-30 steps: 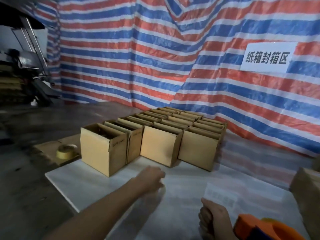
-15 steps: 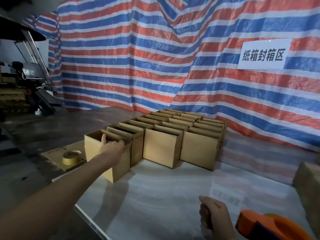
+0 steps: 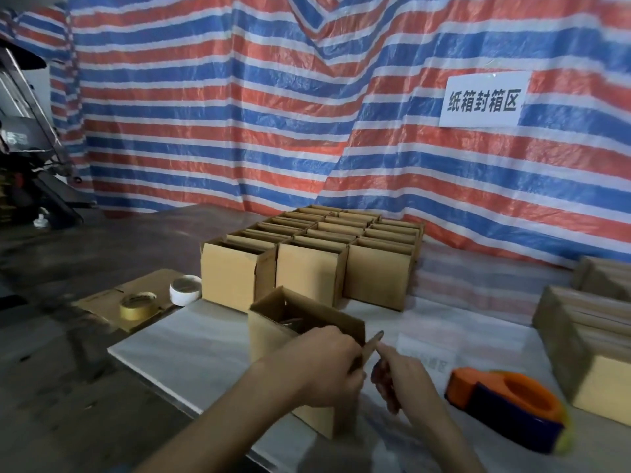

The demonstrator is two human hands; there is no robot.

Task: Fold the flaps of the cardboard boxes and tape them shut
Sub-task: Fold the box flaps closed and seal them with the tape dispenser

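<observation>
The fingers (image 3: 353, 375) of the left hand (image 3: 324, 363) are curled tight over the near top corner of an open box (image 3: 273, 336) and grip it. A flap (image 3: 373, 343) sticks up at that corner, between the two hands. The right hand (image 3: 406, 380) has its first finger (image 3: 386, 353) out straight, and the tip touches the flap. Its other fingers are tucked under the hand, and I cannot tell if they hold anything.

The box stands on the white table (image 3: 191, 353), near the front edge, with its top open. Something dark lies inside (too dim to tell what). Just right of the right hand, an orange and blue tape gun (image 3: 505, 401) lies on the table.

Behind the box, more open boxes (image 3: 341, 268) stand packed side by side in three rows that run toward the back. At the right edge is a stack (image 3: 580, 336) of more cardboard boxes.

Left of the rows, a yellow roll (image 3: 138, 305) and a white roll (image 3: 185, 290) of tape sit on a flat cardboard sheet (image 3: 109, 297), close together.

A tarp (image 3: 239, 114) with red, blue and white stripes hangs behind it all. A white sign (image 3: 483, 99) with black writing is stuck on it.
</observation>
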